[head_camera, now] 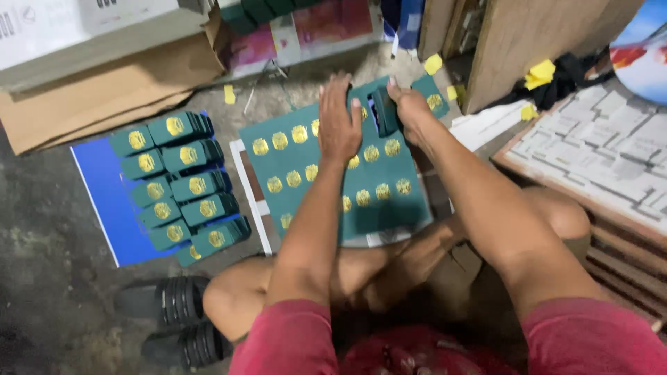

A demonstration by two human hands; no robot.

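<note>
Head view: hands on green printed sheet (326, 173), centre frame.
Left hand (338, 125) presses flat, fingers spread; right hand (410, 107) is clamped on small green block (384, 111).

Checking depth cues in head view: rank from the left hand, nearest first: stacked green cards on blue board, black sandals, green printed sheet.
1. Green printed sheet: directly under the left hand.
2. Stacked green cards: to its left, on the blue board.
3. Black sandals: lower left, beside the knee.

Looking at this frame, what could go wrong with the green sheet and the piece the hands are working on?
The left hand only presses flat on the green sheet, so it might slide while the right hand grips a small green piece at its far edge. The stacked green pieces on the blue sheet lean and could topple.
</note>
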